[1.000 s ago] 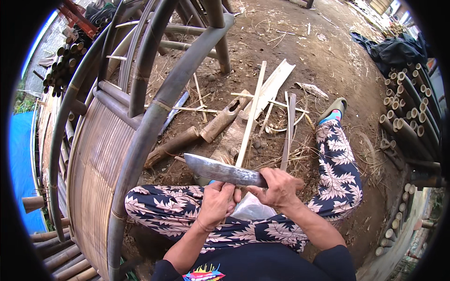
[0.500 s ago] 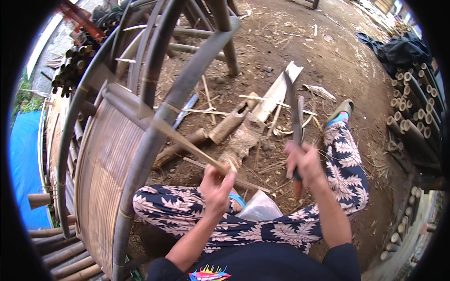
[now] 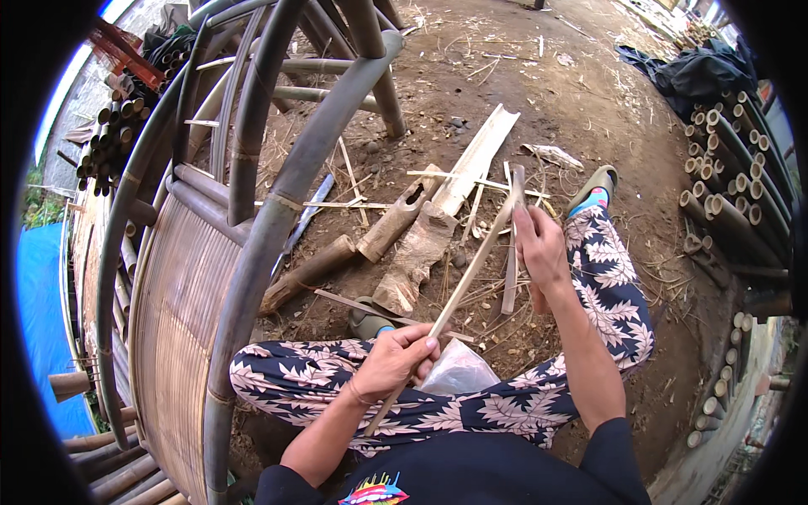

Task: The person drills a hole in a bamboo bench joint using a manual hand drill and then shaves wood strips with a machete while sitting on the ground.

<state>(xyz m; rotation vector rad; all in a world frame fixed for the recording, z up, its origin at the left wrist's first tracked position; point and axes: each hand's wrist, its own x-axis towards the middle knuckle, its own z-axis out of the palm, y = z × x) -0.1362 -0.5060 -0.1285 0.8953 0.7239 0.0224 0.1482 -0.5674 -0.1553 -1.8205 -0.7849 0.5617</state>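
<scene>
My left hand is closed round a long pale bamboo strip, which slants from my lap up to the right. In my right hand is a knife, its blade pointing away from me and seen nearly edge-on. The strip's far end meets or passes close to the blade; I cannot tell whether they touch. Most of the handle is hidden in my fist. Below the strip lies a rough, chopped wood block, with a split bamboo length beyond it.
A bamboo chair with a slatted panel stands close on my left. Cut bamboo pieces and thin strips lie on the dirt floor. A clear plastic bag sits between my legs. Bamboo poles are stacked at the right.
The strip has swung from pointing up left to pointing up right, toward the knife. My left hand has moved slightly down and right; the knife has tilted and my right hand has risen a little.
</scene>
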